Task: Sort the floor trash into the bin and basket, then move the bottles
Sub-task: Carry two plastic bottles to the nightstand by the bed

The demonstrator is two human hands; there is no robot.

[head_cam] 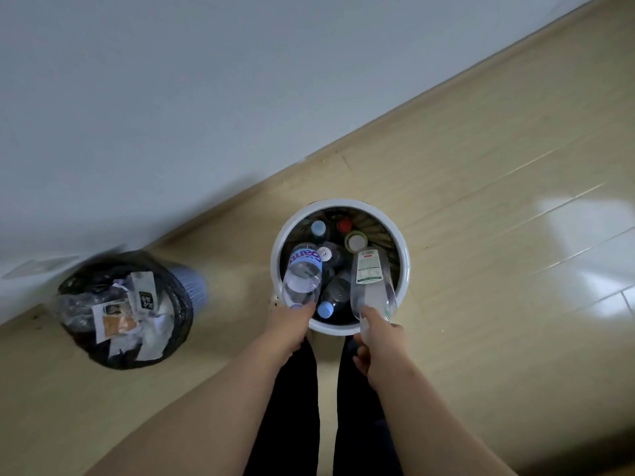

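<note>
A white round basket (404,266) stands on the floor in front of my feet, with several plastic bottles inside. My left hand (290,326) grips a clear bottle with a blue label (303,274) by its neck end, base pointing into the basket. My right hand (376,341) holds a clear bottle with a white and green label (369,283) the same way, over the basket's right side. A blue bin with a black liner (178,304) stands to the left by the wall, filled with paper and wrappers.
A grey wall (171,97) runs diagonally behind the bin and basket. Pale wooden floor (498,201) stretches to the right, with bright window glare. My dark trouser legs (292,407) stand just below the basket.
</note>
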